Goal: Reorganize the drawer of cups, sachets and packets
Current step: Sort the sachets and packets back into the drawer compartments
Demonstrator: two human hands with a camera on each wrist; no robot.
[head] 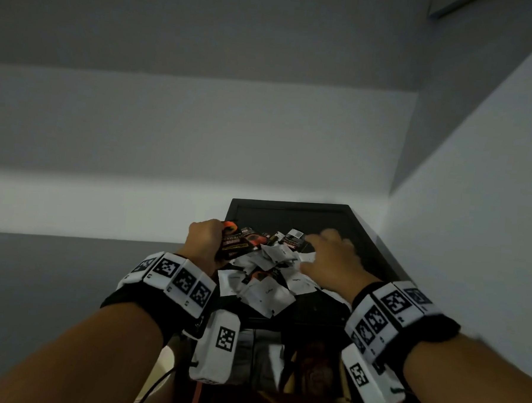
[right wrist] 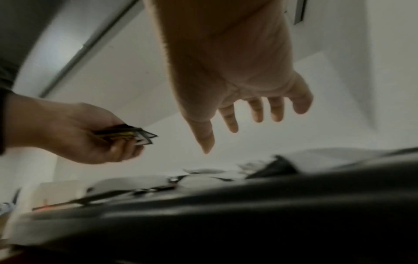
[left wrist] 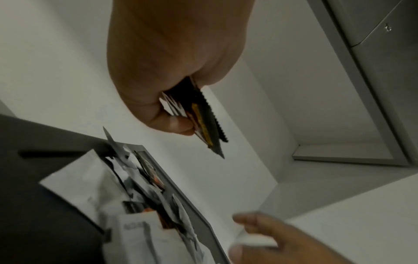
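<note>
The left hand (head: 203, 240) is pinching a small stack of dark, serrated-edge foil sachets (left wrist: 204, 121), apparently gathering like with like. Beside that grip, the right hand (head: 332, 260) is hovering, fingers spread and empty, over the mixed pile of white paper sachets (head: 266, 281) lying on the black rectangular tray (head: 292, 207).
</note>
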